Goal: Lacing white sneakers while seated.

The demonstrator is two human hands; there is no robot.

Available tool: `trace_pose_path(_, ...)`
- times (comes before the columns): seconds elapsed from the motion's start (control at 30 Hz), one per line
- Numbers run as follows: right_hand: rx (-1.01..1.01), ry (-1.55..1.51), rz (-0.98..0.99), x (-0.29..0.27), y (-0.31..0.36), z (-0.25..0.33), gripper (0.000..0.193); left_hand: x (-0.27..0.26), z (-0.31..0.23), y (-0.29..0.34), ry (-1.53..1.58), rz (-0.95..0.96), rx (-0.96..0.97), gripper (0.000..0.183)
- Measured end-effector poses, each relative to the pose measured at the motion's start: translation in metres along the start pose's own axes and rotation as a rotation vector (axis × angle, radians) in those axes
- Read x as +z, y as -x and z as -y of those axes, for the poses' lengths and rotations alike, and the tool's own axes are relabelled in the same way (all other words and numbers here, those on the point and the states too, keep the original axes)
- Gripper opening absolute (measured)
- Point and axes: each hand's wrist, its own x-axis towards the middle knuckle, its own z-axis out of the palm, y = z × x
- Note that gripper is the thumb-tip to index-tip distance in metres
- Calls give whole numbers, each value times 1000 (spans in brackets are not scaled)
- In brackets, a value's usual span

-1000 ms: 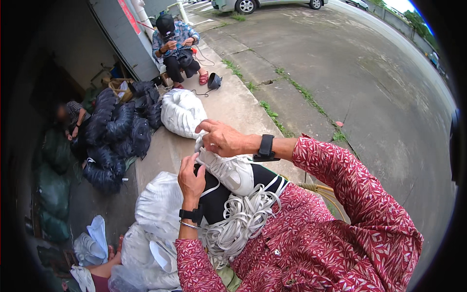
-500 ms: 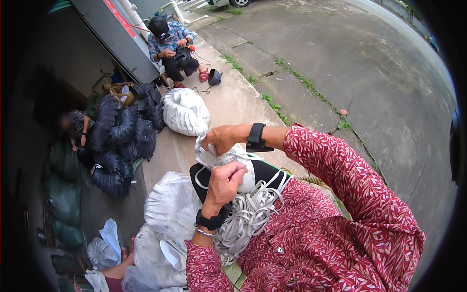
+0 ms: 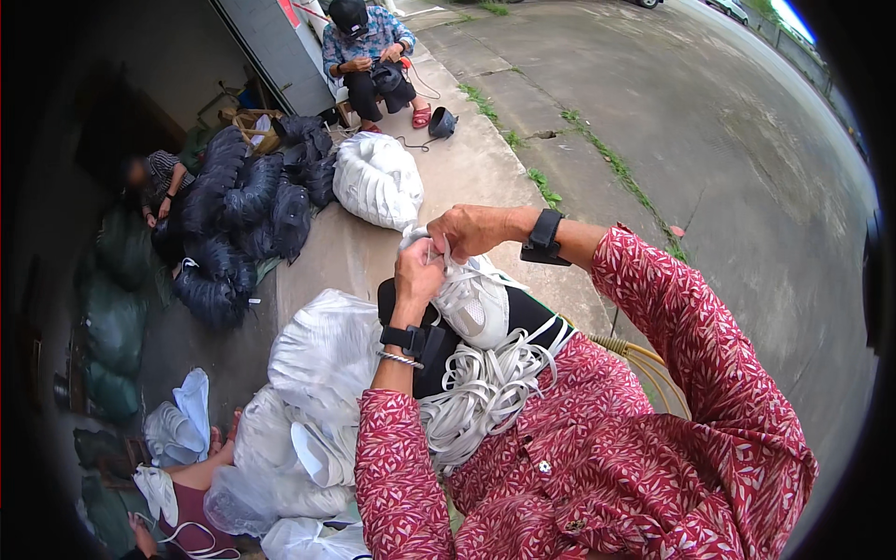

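Observation:
A white and pale grey sneaker (image 3: pixel 476 313) rests on my knee over black cloth, its toe pointing toward me. My left hand (image 3: pixel 418 273) and my right hand (image 3: pixel 471 231) meet at the sneaker's far, upper end. The fingers of both are closed in a pinch on a white shoelace, a short piece of which shows between them. A large tangled bundle of white shoelaces (image 3: pixel 490 383) lies in my lap, right behind the toe. The sneaker's ankle opening is mostly hidden by my hands.
White bags of stacked shoe parts (image 3: pixel 322 345) stand to my left, another white bundle (image 3: pixel 378 179) ahead. Black bundles (image 3: pixel 229 210) pile up further left. A co-worker (image 3: pixel 373 61) sits ahead with a black piece in hand; a second person (image 3: pixel 161 182) works in the shade.
My left hand has moved forward from above the sneaker's toe to join my right hand at its upper end. The toe is now uncovered. The whole view has shifted slightly.

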Motion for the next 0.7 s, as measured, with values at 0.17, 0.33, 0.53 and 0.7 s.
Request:
trace_pose_path(0.17, -92, 78, -101, 6, -1, -3, 23, -11, -2, -2, -33, 230, -85, 12)
trace_pose_path(0.33, 44, -88, -3, 3, 1, -3, 10, -26, 26, 10, -455, -216, 222, 8)
trace_pose_path(0.53, -106, 87, -214, 14, -6, 14, 10, -125, 74, 71, -73, -354, -324, 7)
trace_pose_path(0.7, -360, 85, -328, 74, -25, 65, 15, -125, 45, 87, 653, -163, -318, 10)
